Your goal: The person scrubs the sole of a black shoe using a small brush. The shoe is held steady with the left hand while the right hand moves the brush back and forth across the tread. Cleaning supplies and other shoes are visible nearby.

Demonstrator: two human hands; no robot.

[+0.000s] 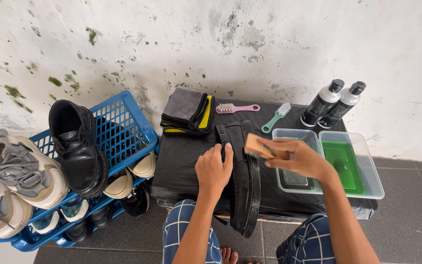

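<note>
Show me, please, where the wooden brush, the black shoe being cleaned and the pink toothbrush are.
Wooden brush (pixel 256 145), head view, on its wooden back, in the right hand.
Black shoe (pixel 246 186), head view, on its side panel.
Pink toothbrush (pixel 242 108), head view, on its handle.

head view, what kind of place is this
Probably a makeshift shoe-cleaning spot by a stained wall: the left hand steadies a black boot while the right hand holds a wooden brush, beside bottles and a blue crate of shoes.

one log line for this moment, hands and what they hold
left hand: steadies black shoe on black-covered table | right hand: holds wooden brush over shoe | beside: two clear tubs
</note>
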